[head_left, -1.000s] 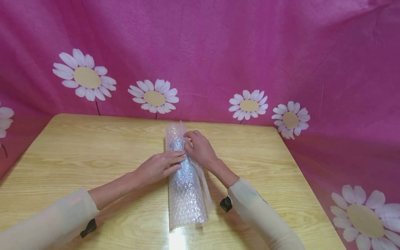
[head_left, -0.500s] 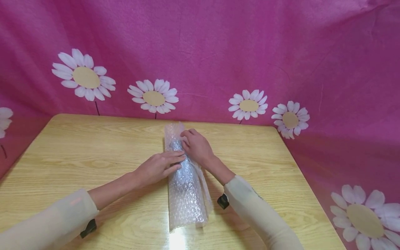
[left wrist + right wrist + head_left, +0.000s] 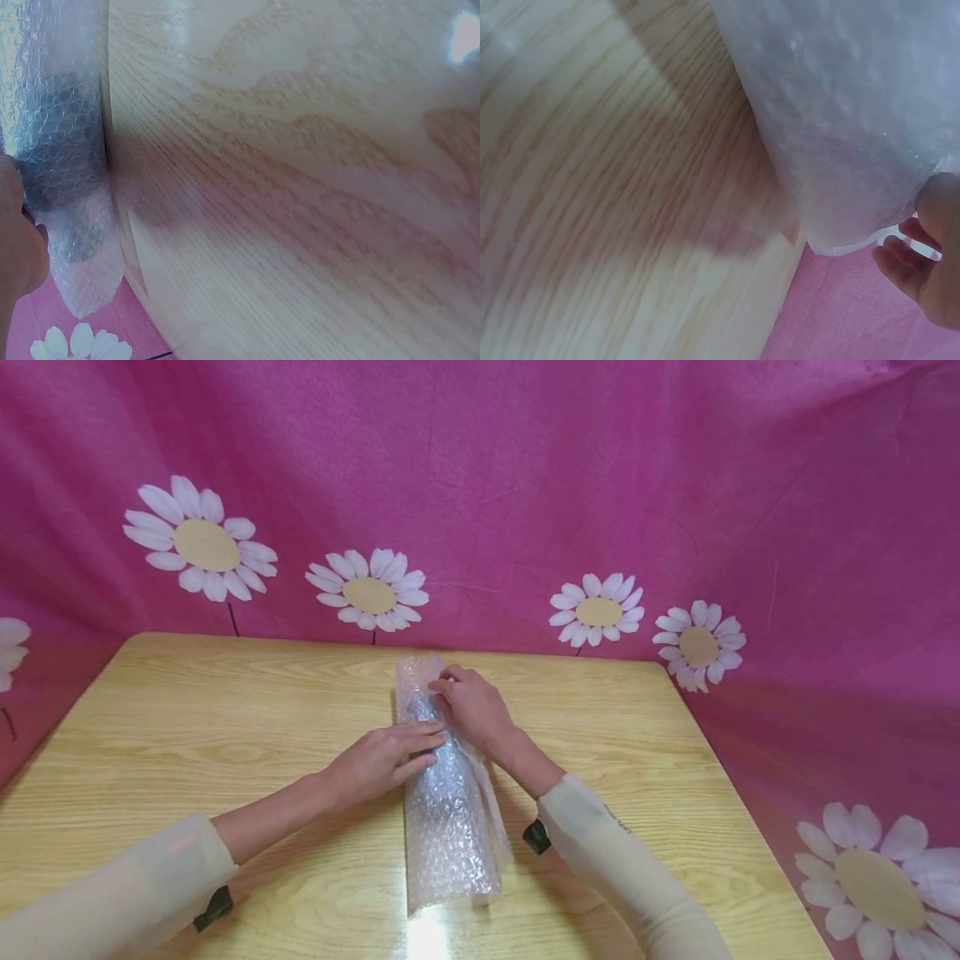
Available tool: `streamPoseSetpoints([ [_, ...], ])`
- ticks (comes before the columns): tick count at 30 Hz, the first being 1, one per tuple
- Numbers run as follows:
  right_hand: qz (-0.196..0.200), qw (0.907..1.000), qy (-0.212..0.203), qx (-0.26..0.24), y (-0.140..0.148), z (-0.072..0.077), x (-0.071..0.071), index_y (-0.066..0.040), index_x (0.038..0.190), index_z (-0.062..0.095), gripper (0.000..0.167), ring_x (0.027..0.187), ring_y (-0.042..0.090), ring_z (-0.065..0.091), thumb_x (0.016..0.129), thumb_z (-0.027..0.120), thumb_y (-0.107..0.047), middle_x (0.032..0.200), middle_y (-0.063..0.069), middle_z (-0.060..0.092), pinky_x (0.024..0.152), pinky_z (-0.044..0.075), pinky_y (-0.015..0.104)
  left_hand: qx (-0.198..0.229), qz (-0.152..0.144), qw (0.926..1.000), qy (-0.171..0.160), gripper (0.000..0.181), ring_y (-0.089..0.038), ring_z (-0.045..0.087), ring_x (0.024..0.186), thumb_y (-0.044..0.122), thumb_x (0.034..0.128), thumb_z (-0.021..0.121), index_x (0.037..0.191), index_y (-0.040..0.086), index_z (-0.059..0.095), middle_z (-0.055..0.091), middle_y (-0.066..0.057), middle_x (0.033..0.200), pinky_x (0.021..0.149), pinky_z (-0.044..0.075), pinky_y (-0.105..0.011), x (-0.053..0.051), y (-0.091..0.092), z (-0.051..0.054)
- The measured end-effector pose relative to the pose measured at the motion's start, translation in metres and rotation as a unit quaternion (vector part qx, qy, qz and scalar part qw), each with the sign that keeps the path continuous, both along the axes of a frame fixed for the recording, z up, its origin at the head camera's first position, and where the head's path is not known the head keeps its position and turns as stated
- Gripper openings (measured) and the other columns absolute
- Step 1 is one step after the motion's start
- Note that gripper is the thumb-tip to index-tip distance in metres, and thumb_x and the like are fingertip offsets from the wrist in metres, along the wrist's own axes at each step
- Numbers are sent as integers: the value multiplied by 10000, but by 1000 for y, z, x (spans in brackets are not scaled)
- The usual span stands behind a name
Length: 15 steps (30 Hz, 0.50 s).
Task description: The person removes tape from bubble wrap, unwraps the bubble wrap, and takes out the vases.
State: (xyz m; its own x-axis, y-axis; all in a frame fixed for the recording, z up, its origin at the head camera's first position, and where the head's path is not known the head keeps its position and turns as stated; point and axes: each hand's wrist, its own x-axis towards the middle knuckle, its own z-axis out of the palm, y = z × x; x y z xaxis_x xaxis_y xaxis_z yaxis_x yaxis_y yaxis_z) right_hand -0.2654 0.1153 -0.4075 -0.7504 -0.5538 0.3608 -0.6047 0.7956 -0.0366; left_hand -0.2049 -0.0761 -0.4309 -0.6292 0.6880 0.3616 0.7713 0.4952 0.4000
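The left hand (image 3: 381, 758) is resting straight-fingered on the away-running bubble wrap (image 3: 446, 835), the right hand (image 3: 477, 712) seemingly pinching it nearer the far end.

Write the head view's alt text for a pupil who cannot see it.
A person's left hand rests on bubble wrap around a bluish shape, on a wooden table, while the right hand touches it nearer the far end. Behind is a pink flower-printed backdrop.

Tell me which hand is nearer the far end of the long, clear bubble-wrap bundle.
Right. The right hand is at the right side of the bundle, just short of that end; the left hand rests on the bundle nearer the person.
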Motion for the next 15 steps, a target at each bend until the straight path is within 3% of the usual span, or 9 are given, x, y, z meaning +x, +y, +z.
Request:
streamPoseSetpoints([
  [7, -47, 9986, -35, 532, -4, 5, 0, -108, 1214, 726, 271, 1009, 241, 651, 958, 641, -82, 1171, 72, 662, 807, 578, 317, 79, -48, 9999, 51, 383, -270, 516, 1310, 198, 997, 632, 1353, 57, 628, 560, -113, 1416, 1042, 446, -451, 1, 0, 0],
  [15, 211, 9934, 240, 1105, -5, 4, -3, -91, 1126, 738, 247, 892, 243, 643, 918, 628, -13, 1108, 73, 657, 685, 595, 324, 75, -24, 10000, 2, 381, -262, 513, 1314, 196, 989, 643, 1344, 58, 636, 565, -110, 1413, 1046, 445, -443, 1, 0, -1],
])
